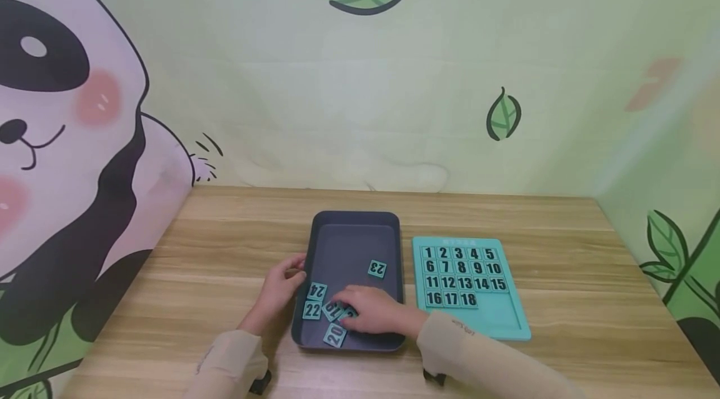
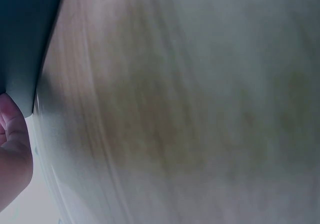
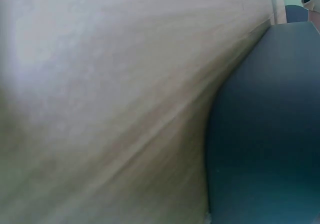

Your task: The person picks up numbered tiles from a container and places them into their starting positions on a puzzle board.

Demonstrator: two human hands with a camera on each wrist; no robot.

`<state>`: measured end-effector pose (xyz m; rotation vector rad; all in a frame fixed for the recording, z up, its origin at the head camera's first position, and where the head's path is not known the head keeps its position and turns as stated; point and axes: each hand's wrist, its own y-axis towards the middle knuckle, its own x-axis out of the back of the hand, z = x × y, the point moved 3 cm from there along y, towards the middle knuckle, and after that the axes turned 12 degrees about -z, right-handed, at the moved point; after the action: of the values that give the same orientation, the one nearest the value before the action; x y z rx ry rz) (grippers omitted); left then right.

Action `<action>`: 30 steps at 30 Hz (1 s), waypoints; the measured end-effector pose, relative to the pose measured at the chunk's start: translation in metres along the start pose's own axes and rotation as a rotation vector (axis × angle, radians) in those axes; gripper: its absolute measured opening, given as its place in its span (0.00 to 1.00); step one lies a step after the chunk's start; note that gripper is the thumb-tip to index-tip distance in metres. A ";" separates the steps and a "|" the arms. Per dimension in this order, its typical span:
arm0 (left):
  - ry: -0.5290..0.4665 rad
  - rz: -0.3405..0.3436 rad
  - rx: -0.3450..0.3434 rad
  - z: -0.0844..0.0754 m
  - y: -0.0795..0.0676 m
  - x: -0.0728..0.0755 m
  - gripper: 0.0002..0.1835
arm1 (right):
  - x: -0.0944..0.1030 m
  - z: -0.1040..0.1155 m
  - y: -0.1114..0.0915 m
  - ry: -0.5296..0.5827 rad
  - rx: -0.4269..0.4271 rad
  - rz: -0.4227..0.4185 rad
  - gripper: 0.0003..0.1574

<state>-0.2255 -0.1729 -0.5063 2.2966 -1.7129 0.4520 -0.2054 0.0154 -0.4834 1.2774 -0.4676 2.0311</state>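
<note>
A dark shallow tray (image 1: 354, 239) holds several teal number tiles. My left hand (image 1: 281, 289) rests at the tray's left side, its fingers against the outer wall; the left wrist view shows part of this hand (image 2: 12, 146) by the tray wall (image 2: 25, 49). Inside the tray, my right hand (image 1: 371, 310) has its fingertips over the 19 tile (image 1: 330, 311) and another tile (image 1: 350, 313), which it partly covers. Whether it grips either one, I cannot tell. Around it lie the 20 tile (image 1: 335, 335), 22 tile (image 1: 312, 310), 24 tile (image 1: 317, 291) and 23 tile (image 1: 377, 269).
Right of the tray lies a teal number board (image 1: 500, 321) with tiles 1 to 18 set in order in its upper rows. Both stand on a wood-grain table (image 1: 236, 230). Behind it hangs a green backdrop (image 1: 270, 74) with a panda and leaves.
</note>
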 end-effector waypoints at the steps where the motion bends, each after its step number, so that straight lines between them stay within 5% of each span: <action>1: -0.001 0.003 -0.001 0.000 0.000 0.000 0.21 | 0.000 0.000 0.000 0.006 0.004 -0.002 0.24; 13: 0.011 0.019 0.031 0.000 0.000 0.001 0.21 | -0.005 0.008 0.008 -0.072 0.100 -0.050 0.20; 24: -0.001 0.011 0.017 0.000 0.000 0.000 0.20 | -0.008 0.008 0.006 -0.069 0.014 -0.039 0.19; 30: 0.009 0.002 0.001 -0.001 0.000 0.001 0.20 | -0.010 0.010 0.008 -0.090 0.034 -0.078 0.21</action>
<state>-0.2254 -0.1737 -0.5051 2.2907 -1.7109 0.4621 -0.2020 0.0004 -0.4873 1.3908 -0.4201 1.9299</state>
